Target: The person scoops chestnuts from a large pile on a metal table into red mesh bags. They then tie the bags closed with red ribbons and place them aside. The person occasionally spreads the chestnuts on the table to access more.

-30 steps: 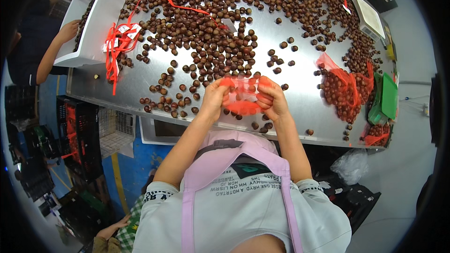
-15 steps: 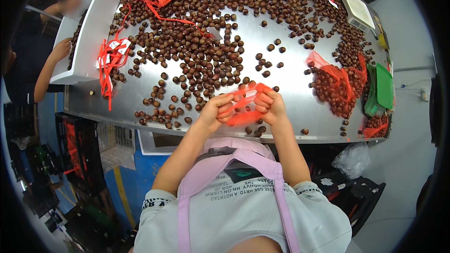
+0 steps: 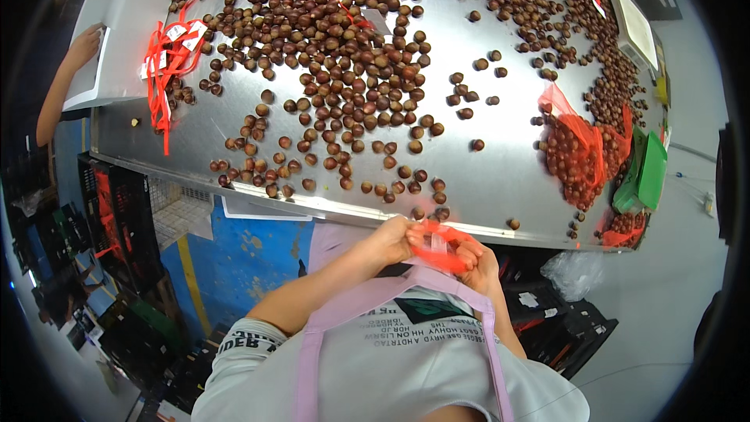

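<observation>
Close to my body, just off the table's near edge, I hold a small red mesh bag [image 3: 442,247] stretched between both hands. My left hand [image 3: 393,241] is closed on its left side and my right hand [image 3: 480,263] pinches its right side. Loose brown chestnuts [image 3: 359,101] cover much of the metal table [image 3: 500,187] beyond my hands, a few of them lying by the edge nearest the bag. On the right side of the table rests a red mesh bag filled with chestnuts [image 3: 574,158].
Red straps with white tags [image 3: 166,59] lie at the left, by a white bin [image 3: 117,70] where another person's hands [image 3: 84,47] show. At the right are a green scoop-like container [image 3: 651,168], a white scale [image 3: 634,27] and another filled red mesh bag [image 3: 623,228]. Black crates stand below.
Both hands have drawn the red mesh bag back from over the table toward my body. The view has shifted, and the other person's hands at the bin have moved.
</observation>
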`<state>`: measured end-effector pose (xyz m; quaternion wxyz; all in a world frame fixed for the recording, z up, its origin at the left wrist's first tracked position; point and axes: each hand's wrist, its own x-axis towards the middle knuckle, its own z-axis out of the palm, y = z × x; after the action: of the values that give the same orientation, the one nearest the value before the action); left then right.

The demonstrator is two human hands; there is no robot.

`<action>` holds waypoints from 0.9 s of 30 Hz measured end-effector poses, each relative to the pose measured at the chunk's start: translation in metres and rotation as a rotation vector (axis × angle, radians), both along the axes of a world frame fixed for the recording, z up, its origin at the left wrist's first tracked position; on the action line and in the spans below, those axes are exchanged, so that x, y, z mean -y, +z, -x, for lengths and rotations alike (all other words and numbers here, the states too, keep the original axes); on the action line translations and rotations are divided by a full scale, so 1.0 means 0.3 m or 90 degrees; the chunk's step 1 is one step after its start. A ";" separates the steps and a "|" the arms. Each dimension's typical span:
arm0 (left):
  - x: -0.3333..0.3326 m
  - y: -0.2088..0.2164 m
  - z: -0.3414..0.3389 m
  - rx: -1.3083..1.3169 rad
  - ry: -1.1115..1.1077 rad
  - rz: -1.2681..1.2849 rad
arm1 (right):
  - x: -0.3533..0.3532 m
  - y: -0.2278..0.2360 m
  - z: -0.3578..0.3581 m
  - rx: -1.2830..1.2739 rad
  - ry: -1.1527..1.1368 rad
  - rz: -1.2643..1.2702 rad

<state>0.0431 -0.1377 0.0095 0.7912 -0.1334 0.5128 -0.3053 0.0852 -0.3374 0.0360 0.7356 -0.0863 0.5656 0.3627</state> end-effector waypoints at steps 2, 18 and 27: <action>0.011 -0.039 -0.010 -0.031 0.049 -0.018 | -0.023 -0.077 -0.033 -0.008 0.068 0.038; -0.420 -0.132 -0.371 0.004 0.264 -0.387 | -0.607 -0.225 -0.600 0.232 0.263 0.036; -0.654 -0.170 -0.775 0.056 0.425 -0.486 | -0.836 -0.285 -1.022 0.269 0.197 -0.034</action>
<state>0.2758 0.0584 -0.0414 0.8589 0.0220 0.4833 0.1681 0.3917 -0.0868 -0.0494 0.7750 -0.2260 0.3700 0.4597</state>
